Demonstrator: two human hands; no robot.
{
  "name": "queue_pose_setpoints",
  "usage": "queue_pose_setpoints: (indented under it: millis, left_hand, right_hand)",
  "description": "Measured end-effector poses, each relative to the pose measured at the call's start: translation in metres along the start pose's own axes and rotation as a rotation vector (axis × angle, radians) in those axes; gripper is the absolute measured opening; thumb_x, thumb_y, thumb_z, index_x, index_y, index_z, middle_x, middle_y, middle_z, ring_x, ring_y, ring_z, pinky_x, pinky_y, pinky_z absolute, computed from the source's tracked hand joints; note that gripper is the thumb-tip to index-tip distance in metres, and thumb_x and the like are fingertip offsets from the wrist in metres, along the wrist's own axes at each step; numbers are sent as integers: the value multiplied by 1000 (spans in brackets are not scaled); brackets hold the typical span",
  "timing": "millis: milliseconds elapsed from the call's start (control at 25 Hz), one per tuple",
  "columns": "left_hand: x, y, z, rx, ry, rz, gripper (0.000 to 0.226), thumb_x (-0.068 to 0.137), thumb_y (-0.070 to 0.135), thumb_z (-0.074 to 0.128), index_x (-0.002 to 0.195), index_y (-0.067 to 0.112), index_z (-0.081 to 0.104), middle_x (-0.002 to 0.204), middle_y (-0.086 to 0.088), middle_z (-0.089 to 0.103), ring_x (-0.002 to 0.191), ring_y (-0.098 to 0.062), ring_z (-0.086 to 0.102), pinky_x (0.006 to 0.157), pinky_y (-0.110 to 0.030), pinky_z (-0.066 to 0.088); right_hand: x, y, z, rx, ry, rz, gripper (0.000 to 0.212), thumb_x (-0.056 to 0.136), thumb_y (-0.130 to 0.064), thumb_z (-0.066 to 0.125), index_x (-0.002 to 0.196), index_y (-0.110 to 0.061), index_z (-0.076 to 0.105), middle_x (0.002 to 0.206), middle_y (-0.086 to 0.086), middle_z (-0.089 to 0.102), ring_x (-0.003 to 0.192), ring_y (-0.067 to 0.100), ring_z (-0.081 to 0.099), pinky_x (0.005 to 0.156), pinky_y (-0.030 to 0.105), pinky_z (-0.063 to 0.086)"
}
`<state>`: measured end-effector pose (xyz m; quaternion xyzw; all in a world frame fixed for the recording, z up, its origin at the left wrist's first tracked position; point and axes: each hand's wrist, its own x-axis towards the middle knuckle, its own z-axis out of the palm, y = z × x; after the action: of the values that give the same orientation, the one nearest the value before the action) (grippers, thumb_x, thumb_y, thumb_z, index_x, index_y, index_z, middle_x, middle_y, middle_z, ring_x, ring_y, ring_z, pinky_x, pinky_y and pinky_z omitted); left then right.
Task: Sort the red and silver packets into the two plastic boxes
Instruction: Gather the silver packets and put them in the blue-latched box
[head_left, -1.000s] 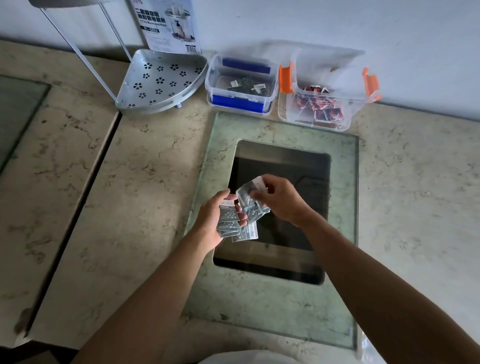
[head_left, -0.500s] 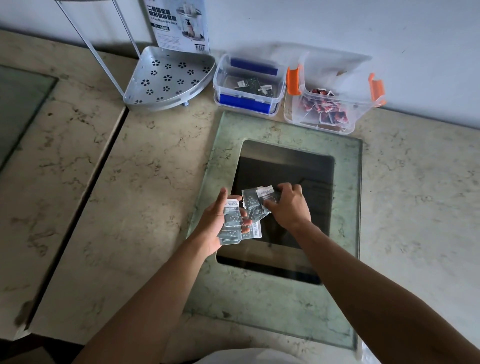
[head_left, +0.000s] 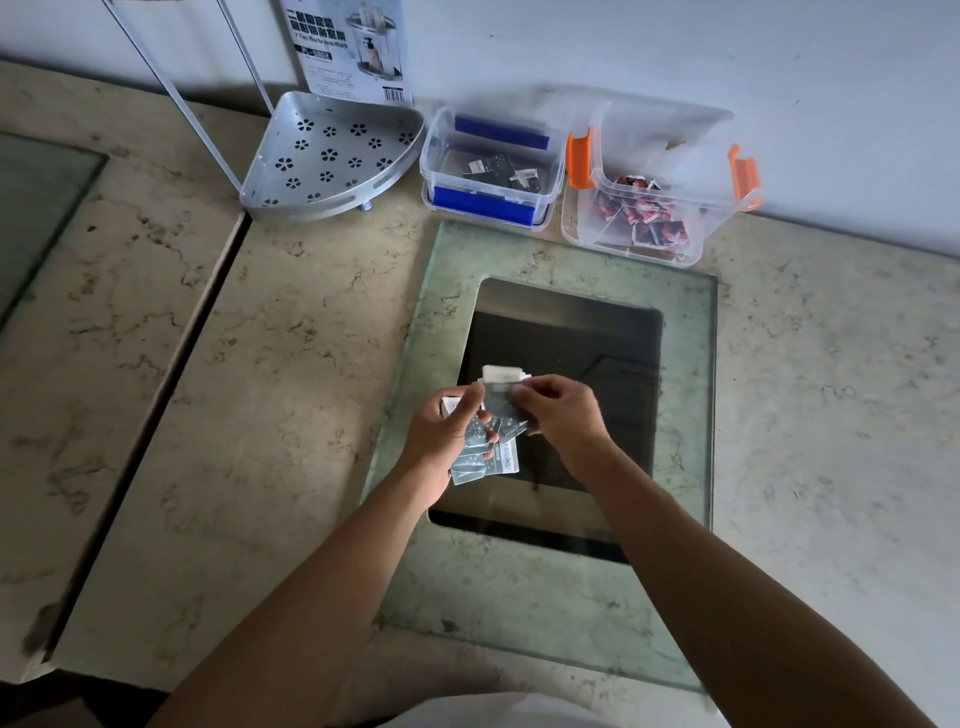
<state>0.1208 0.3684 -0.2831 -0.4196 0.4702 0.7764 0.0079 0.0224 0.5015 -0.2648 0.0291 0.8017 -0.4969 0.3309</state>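
Over the glass panel (head_left: 561, 613) set in the marble table (head_left: 270, 374), the person holds a fanned bunch of silver packets (head_left: 480, 452) in the left hand (head_left: 444, 434), whose grip is curled round them. The right hand (head_left: 563, 415) meets it from the other side, its grip pinching the top packet (head_left: 501, 376) of the bunch between thumb and fingers. At the back by the wall stands the blue-latched box (head_left: 491, 161) with a few silver packets inside, and just beside it the orange-latched box (head_left: 660, 182) with red packets (head_left: 644, 215) heaped in it. Left of the boxes stands a perforated metal corner shelf (head_left: 327, 156).
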Motion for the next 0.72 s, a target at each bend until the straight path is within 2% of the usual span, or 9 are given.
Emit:
queue_pose_setpoints:
  millis: [80, 120, 200, 280, 400, 480, 560, 640, 720]
  left_hand:
    - [2, -1, 0, 35, 11, -7, 52, 69, 35, 90, 107, 8, 67, 97, -21, 73, 80, -36, 73, 71, -47, 60]
    - [3, -1, -2, 40, 25, -4, 40, 75, 22, 86, 108, 8, 67, 100, -23, 73, 84, -38, 73, 73, -50, 60]
    - [3, -2, -6, 5, 48, -12, 26, 82, 1, 73, 107, 9, 68, 97, -24, 74, 83, -42, 74, 73, -53, 61]
    - [1, 1, -12, -14, 59, -2, 24, 82, -5, 70, 100, 11, 70, 89, -20, 74, 74, -38, 74, 66, -45, 60]
    - [0, 3, -19, -34, 56, 0, 22, 79, -6, 72, 90, 13, 68, 85, -18, 70, 60, -28, 68, 54, -32, 55]
    - [-3, 6, -22, -37, 44, 12, 17, 81, 0, 73, 90, 12, 66, 87, -21, 68, 58, -27, 65, 52, -30, 52]
    - [-4, 7, -24, -10, 64, 24, 15, 86, 16, 75, 94, 9, 64, 84, -19, 68, 56, -27, 62, 51, -29, 52]
    - [-3, 6, -27, 59, 75, 11, 42, 86, 43, 73, 101, 5, 64, 78, -16, 69, 54, -25, 62, 51, -29, 52]
    - [-4, 5, -28, 143, 26, -28, 64, 80, 65, 65, 106, 6, 65, 73, -15, 68, 51, -25, 61, 52, -31, 52]
  right_hand:
    - [-5, 2, 6, -177, -173, -96, 14, 90, -28, 72, 87, -14, 76, 75, -1, 76, 70, 14, 72, 66, 28, 59]
    - [-4, 4, 9, -262, -137, -125, 17, 92, -30, 68, 87, -15, 76, 77, -1, 76, 73, 14, 72, 67, 29, 58]
    - [4, 6, 11, -353, 95, -120, 20, 93, -33, 63, 101, -17, 72, 93, 0, 72, 85, 18, 70, 74, 33, 58]
    - [11, 5, 15, -458, 198, -112, 39, 90, -39, 65, 124, -20, 61, 117, 4, 59, 101, 22, 63, 84, 38, 57]
    - [18, 3, 24, -700, 106, -117, 58, 83, -42, 74, 134, -26, 52, 129, 8, 42, 115, 25, 47, 90, 39, 53]
    - [20, 3, 25, -694, 119, -202, 49, 81, -35, 78, 124, -26, 56, 124, 6, 43, 113, 22, 43, 89, 35, 50]
    - [22, 1, 22, -581, 160, -297, 32, 83, -25, 76, 110, -22, 60, 114, 2, 52, 106, 20, 48, 85, 31, 50]
    - [19, -6, 16, -377, 86, -311, 17, 88, -20, 71, 102, -19, 62, 99, -2, 64, 89, 17, 60, 71, 25, 52]
    - [11, -14, 11, -295, -124, -340, 14, 91, -24, 70, 104, -19, 69, 91, -7, 71, 77, 12, 67, 65, 22, 55]
